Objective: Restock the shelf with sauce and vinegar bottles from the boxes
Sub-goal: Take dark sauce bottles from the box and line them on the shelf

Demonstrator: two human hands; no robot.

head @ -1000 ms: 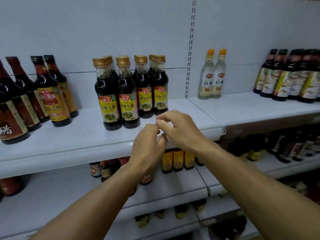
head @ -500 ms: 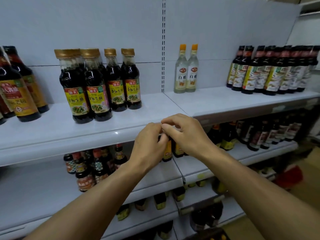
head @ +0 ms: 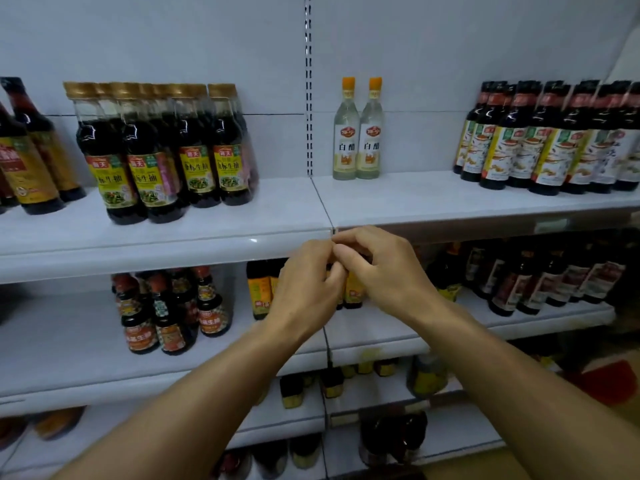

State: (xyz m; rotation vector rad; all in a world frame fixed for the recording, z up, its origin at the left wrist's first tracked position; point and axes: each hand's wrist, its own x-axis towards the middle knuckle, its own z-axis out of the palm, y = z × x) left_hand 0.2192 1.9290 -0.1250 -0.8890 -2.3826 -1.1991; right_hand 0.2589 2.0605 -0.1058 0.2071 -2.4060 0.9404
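Note:
My left hand (head: 308, 282) and my right hand (head: 384, 268) meet in front of the top shelf's front edge (head: 173, 245), fingertips touching each other. The fingers of both are curled, and no bottle is in either hand. On the top shelf stands a cluster of gold-capped soy sauce bottles (head: 162, 150) at the left. Two clear white vinegar bottles (head: 358, 133) with orange caps stand in the middle at the back. Several dark bottles with pale labels (head: 547, 140) fill the right end.
Dark red-capped bottles (head: 31, 154) stand at the far left of the top shelf. The second shelf holds small round-bodied sauce bottles (head: 169, 313) and more dark bottles (head: 540, 278) at the right. Lower shelves carry further bottles. Something red (head: 606, 379) lies low at the right.
The view has swung to the right, so the shelf contents slid left and more dark bottles appeared at the right. My hands stayed together, fingertips touching, with no visible change in grip.

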